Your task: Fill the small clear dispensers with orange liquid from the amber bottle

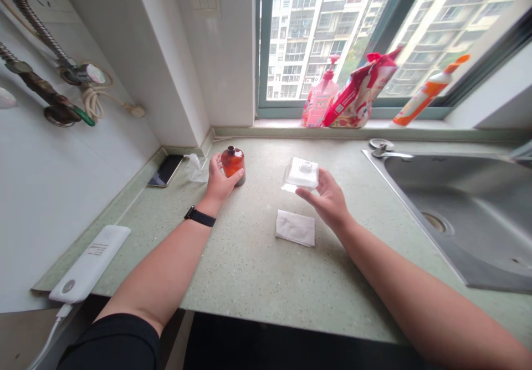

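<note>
The left hand's (219, 183) grip curls round one amber bottle (233, 163), which stands upright, neck up and long axis vertical, on the tabletop (245, 281). The right hand's (330, 197) grip holds one white packet (302, 173) between thumb and fingers, its long axis running roughly left to right; whether it touches the surface, I cannot tell. Nearer the wearer lies one folded white paper (295, 228), lengthwise from left to right. Left of the bottle are one crumpled wrapper (196, 169) and one phone (166, 170); three containers (320, 101) line the windowsill.
</note>
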The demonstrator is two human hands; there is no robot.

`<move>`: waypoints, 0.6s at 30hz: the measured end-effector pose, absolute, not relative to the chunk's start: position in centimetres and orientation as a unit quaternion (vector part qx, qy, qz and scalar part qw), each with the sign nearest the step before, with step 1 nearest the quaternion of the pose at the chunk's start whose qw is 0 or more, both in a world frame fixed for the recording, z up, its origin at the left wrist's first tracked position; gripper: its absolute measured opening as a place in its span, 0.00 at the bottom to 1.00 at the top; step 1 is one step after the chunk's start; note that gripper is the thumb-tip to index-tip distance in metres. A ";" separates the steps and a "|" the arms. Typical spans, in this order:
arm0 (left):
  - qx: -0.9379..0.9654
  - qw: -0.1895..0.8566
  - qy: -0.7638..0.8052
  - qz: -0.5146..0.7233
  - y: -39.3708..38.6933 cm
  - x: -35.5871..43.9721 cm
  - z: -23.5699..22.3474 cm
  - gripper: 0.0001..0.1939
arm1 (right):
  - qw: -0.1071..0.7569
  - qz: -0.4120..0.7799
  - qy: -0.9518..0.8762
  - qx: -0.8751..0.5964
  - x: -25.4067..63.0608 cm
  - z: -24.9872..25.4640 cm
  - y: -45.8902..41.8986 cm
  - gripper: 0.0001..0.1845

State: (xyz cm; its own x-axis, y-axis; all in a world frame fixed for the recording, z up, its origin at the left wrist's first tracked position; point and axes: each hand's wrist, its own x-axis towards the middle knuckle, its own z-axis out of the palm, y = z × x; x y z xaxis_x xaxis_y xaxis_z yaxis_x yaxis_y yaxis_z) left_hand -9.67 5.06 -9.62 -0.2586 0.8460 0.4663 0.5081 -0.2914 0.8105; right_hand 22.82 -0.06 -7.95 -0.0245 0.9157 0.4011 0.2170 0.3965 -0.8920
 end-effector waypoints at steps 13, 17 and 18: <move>0.620 0.214 0.527 0.540 2.7 -7.3 -7.4 0.31 | 0.552 0.325 -0.616 -0.459 23.3 -8.3 0.6 0.39; 0.659 0.230 0.495 0.518 1.1 -5.4 -6.8 0.33 | 0.546 0.313 -0.629 -0.458 23.4 -8.4 0.7 0.40; 0.669 0.233 0.487 0.511 0.7 -4.9 -6.7 0.34 | 0.545 0.308 -0.631 -0.458 23.4 -8.4 0.7 0.40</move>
State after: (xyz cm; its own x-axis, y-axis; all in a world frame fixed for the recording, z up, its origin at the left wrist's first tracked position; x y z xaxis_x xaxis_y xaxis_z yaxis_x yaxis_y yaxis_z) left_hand -4.95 0.68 -6.73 0.0029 0.8896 0.4567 0.4140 -0.4168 0.8093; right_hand 23.42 0.66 -8.36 0.0133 0.9135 0.4066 0.2423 0.3916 -0.8877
